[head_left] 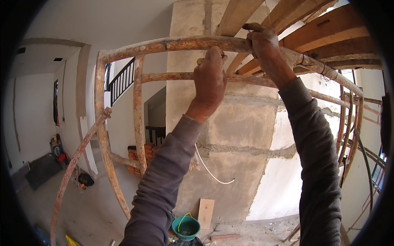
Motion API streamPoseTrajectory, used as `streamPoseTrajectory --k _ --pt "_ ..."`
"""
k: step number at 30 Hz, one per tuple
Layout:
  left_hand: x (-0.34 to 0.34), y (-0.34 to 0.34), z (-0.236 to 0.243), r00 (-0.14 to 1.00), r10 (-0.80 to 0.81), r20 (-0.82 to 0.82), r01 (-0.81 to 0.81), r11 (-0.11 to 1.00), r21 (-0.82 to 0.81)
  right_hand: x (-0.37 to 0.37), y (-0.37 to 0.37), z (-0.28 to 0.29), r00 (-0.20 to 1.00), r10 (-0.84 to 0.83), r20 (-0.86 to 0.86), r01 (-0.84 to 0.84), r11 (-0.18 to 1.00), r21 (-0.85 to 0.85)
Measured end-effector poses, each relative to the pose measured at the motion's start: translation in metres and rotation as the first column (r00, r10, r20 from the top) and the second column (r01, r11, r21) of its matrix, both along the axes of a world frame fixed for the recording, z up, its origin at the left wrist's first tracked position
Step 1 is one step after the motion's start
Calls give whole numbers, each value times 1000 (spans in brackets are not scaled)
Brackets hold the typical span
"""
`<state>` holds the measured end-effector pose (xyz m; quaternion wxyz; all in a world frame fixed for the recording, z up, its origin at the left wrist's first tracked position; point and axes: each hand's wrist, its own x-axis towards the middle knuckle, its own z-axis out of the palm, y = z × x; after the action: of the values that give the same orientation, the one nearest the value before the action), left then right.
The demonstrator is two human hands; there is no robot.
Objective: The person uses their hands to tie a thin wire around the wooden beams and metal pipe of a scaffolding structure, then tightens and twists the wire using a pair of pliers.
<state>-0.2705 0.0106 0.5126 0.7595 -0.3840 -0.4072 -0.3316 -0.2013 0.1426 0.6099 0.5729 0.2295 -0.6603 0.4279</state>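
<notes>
Overhead, the left grip (209,78) curls closed, contents hidden; the right grip (264,44) arches at the rusty pole (176,44), closure unclear.

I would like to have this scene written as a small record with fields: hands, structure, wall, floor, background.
left hand: raised, fingers curled, before the rust-coloured tubular scaffold frame; contents unclear
right hand: at the top rail, near long brown wooden planks; grip unclear
wall: patchy grey cement surface, with a thin white cable hanging before it
floor: round green bucket with yellow handle, beside an upright rectangular pale-brown board
background: black stair railing, stacked red bricks
</notes>
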Motion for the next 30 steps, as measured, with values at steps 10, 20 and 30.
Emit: streamPoseTrajectory --k 10,20,30 --pt "-3 37 2 971 -240 -9 240 970 38 -38 24 6 927 259 -272 -207 956 208" --pt "-8 30 -1 994 -106 28 105 994 36 4 -18 -4 890 454 35 -446 885 -130" --pt "-11 32 -3 999 10 43 -9 1000 -27 -6 -17 0 691 718 -86 -708 648 -281"
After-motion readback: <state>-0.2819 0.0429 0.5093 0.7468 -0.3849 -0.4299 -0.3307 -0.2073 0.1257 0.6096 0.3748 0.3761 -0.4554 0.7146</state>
